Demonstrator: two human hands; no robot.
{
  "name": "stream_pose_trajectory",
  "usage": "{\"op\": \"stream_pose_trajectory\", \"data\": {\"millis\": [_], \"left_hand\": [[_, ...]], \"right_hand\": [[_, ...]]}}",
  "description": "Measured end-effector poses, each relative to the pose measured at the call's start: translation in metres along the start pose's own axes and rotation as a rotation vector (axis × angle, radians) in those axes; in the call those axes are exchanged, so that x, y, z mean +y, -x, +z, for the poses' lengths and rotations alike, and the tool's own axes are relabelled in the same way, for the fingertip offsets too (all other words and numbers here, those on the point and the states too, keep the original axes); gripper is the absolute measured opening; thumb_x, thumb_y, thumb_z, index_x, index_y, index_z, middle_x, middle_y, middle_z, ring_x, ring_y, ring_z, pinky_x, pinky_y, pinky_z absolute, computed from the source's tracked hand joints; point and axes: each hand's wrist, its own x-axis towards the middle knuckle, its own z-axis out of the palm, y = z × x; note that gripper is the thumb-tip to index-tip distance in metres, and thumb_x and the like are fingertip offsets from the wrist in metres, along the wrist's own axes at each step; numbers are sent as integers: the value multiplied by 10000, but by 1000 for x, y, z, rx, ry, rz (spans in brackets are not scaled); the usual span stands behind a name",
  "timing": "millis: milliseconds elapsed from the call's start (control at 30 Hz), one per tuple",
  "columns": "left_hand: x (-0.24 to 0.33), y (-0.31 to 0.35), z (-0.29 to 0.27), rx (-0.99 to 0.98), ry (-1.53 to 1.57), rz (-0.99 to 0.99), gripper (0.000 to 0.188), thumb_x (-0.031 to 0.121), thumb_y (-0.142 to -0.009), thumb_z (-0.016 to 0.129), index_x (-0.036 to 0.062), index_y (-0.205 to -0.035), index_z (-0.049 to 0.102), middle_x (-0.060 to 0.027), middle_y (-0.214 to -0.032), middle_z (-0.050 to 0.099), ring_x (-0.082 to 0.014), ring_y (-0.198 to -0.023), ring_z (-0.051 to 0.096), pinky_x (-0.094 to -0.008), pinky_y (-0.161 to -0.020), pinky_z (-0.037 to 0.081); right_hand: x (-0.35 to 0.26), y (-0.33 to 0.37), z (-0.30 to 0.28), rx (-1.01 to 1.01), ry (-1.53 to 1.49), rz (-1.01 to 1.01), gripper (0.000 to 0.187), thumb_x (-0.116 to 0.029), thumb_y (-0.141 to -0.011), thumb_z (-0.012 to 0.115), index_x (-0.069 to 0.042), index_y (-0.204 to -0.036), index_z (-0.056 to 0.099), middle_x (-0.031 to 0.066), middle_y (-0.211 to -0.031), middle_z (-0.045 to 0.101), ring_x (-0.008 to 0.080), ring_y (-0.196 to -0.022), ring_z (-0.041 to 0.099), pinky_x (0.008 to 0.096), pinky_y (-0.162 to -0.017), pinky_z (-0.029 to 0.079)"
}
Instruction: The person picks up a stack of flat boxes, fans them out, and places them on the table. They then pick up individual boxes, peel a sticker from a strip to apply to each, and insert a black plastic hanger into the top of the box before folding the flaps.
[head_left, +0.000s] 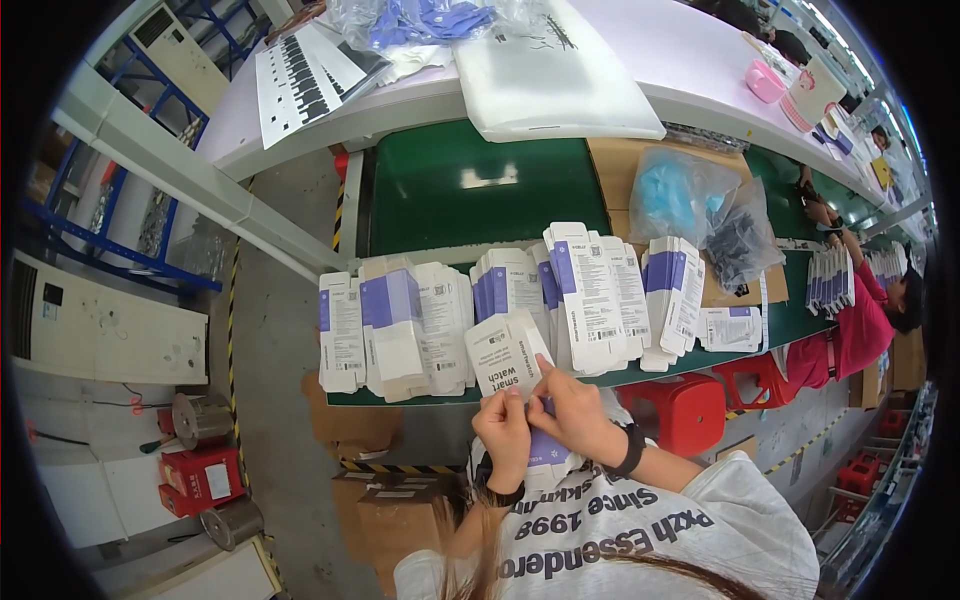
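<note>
In front of my chest, both hands grip one white and purple folding carton (500, 350). My left hand (502, 437) pinches its near left edge, fingers closed. My right hand (578, 412) is closed on the right side, its thumb and fingertips close to the left ones. The carton's purple part (546, 449) shows below the hands; whether it is folded up or still flat I cannot tell. Just beyond stand upright bundles of similar cartons, among them a left bundle (342, 335), a tall middle bundle (585, 290) and a right bundle (672, 295).
The bundles stand along a green bench surface (480, 190). Behind them lie a cardboard sheet (615, 170) and clear bags of blue (672, 195) and dark pieces (742, 240). A raised shelf (690, 60) crosses above. Red stools (685, 410) and a person in pink (845, 335) are at the right.
</note>
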Motion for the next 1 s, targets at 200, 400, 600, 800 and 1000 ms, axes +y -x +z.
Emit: {"op": "stream_pose_trajectory", "data": {"millis": [200,400,600,800,1000], "left_hand": [[18,2,-1,95,467,-146,380,90,-951,510,50,-584,418,74,-575,346,-69,-542,321,-273,-557,301],[21,-12,-10,131,734,-141,481,100,-936,483,140,-554,194,31,-489,180,-106,-503,154,-304,-603,279],[6,-30,-16,25,986,-201,485,188,-957,438,150,-556,168,25,-458,162,-121,-472,147,-322,-664,319],[16,-23,-15,-43,954,-113,463,166,-946,429,151,-567,162,19,-461,168,-123,-478,152,-306,-717,350],[11,-23,-14,-71,840,-23,434,160,-934,423,150,-595,153,17,-466,174,-123,-476,151,-336,-673,326]], "right_hand": [[26,-23,5,179,-108,462,107,-21,-887,554,1,-931,459,185,-711,569,349,-601,578,398,-553,449],[26,-12,2,140,-289,303,99,-65,-983,487,-13,-943,413,121,-657,530,179,-574,528,322,-567,434],[55,-17,7,42,-503,437,268,-163,-993,524,22,-1178,468,170,-929,612,248,-760,598,317,-724,473],[74,-18,6,-249,-878,585,432,-344,-1031,456,-19,-1309,399,106,-1228,498,174,-1188,471,331,-1018,395],[39,-32,-14,-391,-998,600,690,-203,-867,727,-71,-1365,268,133,-1343,424,234,-1292,405,344,-1078,350]]}}
